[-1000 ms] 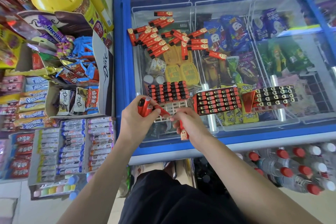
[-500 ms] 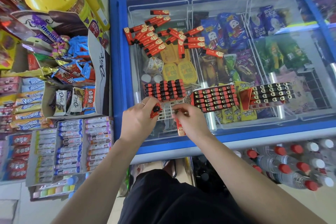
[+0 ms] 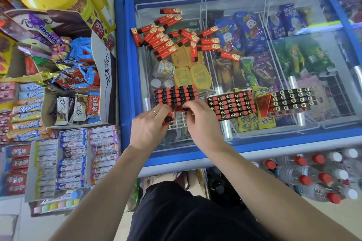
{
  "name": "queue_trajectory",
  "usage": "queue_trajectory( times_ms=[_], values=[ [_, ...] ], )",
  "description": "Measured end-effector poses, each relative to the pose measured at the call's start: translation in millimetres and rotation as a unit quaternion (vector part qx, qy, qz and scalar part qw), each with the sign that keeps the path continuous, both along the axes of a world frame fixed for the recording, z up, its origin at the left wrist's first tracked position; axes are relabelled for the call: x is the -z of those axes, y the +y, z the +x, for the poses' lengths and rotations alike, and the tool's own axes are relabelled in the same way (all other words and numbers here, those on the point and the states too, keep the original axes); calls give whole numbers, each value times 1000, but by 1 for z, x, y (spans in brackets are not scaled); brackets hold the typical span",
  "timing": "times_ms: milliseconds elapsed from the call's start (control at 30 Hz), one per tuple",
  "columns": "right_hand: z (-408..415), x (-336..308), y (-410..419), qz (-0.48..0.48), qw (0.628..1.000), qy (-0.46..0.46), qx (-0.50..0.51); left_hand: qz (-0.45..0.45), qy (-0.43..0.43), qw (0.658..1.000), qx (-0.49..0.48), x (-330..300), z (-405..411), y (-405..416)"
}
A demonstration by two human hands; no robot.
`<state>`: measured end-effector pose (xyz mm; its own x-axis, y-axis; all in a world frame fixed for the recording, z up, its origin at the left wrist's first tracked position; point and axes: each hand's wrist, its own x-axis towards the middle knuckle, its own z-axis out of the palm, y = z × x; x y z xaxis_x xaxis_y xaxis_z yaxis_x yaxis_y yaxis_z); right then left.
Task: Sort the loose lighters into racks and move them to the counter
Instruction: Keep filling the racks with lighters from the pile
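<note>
On the freezer's glass lid, the left hand pinches a red lighter at the near-left rack. The right hand curls its fingers at the same rack; what its grip holds I cannot tell. Loose lighters lie scattered farther back; two filled racks sit to the right.

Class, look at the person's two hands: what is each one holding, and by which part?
The left hand grips a red lighter around its body. The right hand curls at the rack; its hold cannot be told.
</note>
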<state>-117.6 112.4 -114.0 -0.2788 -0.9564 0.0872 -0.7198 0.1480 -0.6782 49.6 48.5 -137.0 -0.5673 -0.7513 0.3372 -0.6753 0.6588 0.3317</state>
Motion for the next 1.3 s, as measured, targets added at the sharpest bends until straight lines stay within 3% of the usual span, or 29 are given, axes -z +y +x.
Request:
queue_trajectory(
  times_ms=[467,633,700,800,867,1000,1100,1167,1233,1300],
  values=[
    [9,5,-3,4,999,16,-36,20,-18,999,-18,-4,-4,1],
    [7,13,6,53,991,80,-94,155,62,981,-101,-18,-11,15],
    [6,14,12,64,987,105,-108,286,163,929,-170,-32,-18,20],
    [4,15,16,52,986,116,-105,466,323,781,-260,-51,-28,22],
    [5,15,17,48,988,107,-103,519,396,707,-270,-59,-33,24],
    [7,8,18,50,994,51,-83,573,483,592,-297,-66,-39,26],
    [10,-4,19,22,999,-23,-17,586,482,571,-313,-63,-36,27],
    [13,-19,16,49,990,-133,28,585,479,573,-316,-61,-35,27],
    [12,-37,13,137,946,-289,51,584,475,575,-321,-61,-35,28],
    [12,-49,13,209,903,-374,29,584,474,573,-324,-60,-34,28]
  ],
)
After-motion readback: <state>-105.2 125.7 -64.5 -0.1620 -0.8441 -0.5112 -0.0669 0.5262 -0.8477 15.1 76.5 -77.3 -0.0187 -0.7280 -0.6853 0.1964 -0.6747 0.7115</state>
